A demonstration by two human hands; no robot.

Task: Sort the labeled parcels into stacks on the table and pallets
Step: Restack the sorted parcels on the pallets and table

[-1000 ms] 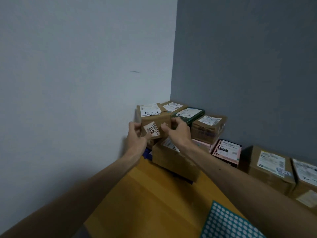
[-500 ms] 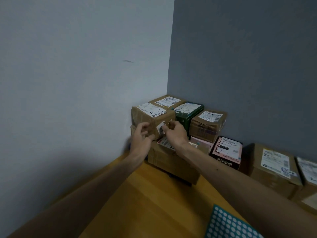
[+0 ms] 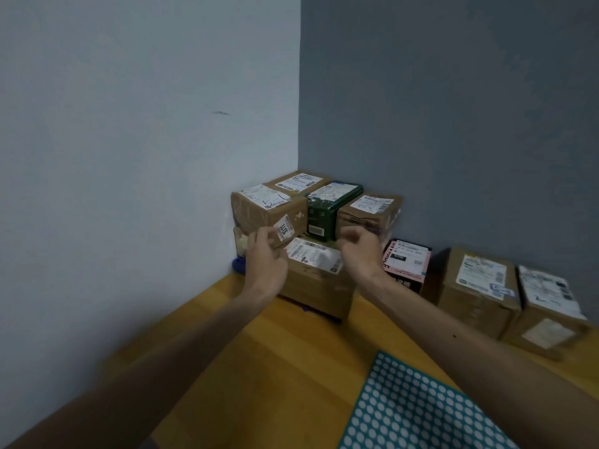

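Left hand and right hand hover loosely curled, seemingly empty; brown parcel stacked at twelve o'clock; next, fetch another.

right hand released the corner parcel, drawn away rightward
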